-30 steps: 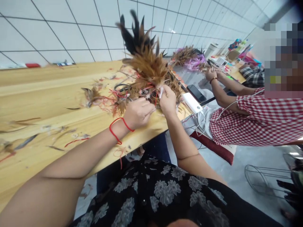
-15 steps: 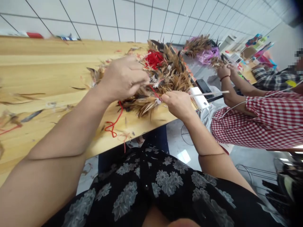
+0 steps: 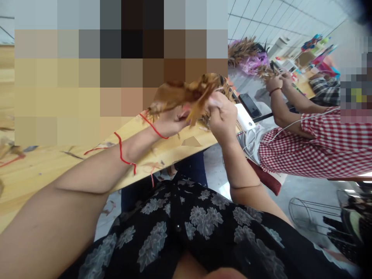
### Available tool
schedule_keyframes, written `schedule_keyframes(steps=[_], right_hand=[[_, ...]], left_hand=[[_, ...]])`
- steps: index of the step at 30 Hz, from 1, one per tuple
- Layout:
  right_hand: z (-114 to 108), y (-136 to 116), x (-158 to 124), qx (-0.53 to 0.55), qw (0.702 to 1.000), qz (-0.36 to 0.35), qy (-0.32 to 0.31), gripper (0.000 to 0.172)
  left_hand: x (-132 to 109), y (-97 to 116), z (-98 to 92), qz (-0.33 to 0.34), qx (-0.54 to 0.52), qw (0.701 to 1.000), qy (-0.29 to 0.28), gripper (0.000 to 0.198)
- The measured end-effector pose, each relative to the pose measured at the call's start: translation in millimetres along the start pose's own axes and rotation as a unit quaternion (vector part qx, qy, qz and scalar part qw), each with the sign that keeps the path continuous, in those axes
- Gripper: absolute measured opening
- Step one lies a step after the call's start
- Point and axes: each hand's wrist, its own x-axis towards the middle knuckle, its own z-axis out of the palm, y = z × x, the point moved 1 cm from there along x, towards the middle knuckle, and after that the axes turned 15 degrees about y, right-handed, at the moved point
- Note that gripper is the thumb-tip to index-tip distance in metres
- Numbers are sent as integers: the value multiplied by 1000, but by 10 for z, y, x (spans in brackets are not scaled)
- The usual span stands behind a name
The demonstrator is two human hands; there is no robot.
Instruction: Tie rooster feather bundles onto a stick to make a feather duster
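Note:
A bunch of brown feathers [image 3: 186, 95] is held up over the table's front part, blurred by motion. My right hand [image 3: 223, 116] is closed around its right end, where something pale shows between the fingers. From below, my left hand [image 3: 171, 121] is closed on the feathers, with its fingertips partly hidden behind them. A red string [image 3: 120, 149] trails across my left wrist and forearm and onto the wooden table [image 3: 162, 157]. More feathers show behind my right hand. A pixelated block hides the table beyond my hands.
Right of my hand lie a white box-like device [image 3: 245, 117] with a cable and a black phone [image 3: 250, 105]. A co-worker's hands [image 3: 276, 83] hold feathers farther right, near purple strands [image 3: 254, 64]. Loose feathers [image 3: 72, 155] lie on the table at left.
My left hand has moved down and right, under the feathers. My right hand has risen slightly. The feather bunch has been lifted off the table, and the red string now lies over my left arm.

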Motion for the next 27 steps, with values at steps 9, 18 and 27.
schedule_keyframes(steps=[9, 18, 27], right_hand=[[271, 305, 110, 337, 843, 418, 8, 36], [-86, 385, 301, 342, 785, 505, 110, 28], [18, 321, 184, 348, 800, 470, 131, 23]], left_hand=[[35, -229, -190, 120, 64, 987, -81, 39], [640, -433, -1198, 28, 308, 932, -189, 66], [478, 69, -1538, 104, 251, 952, 138, 37]])
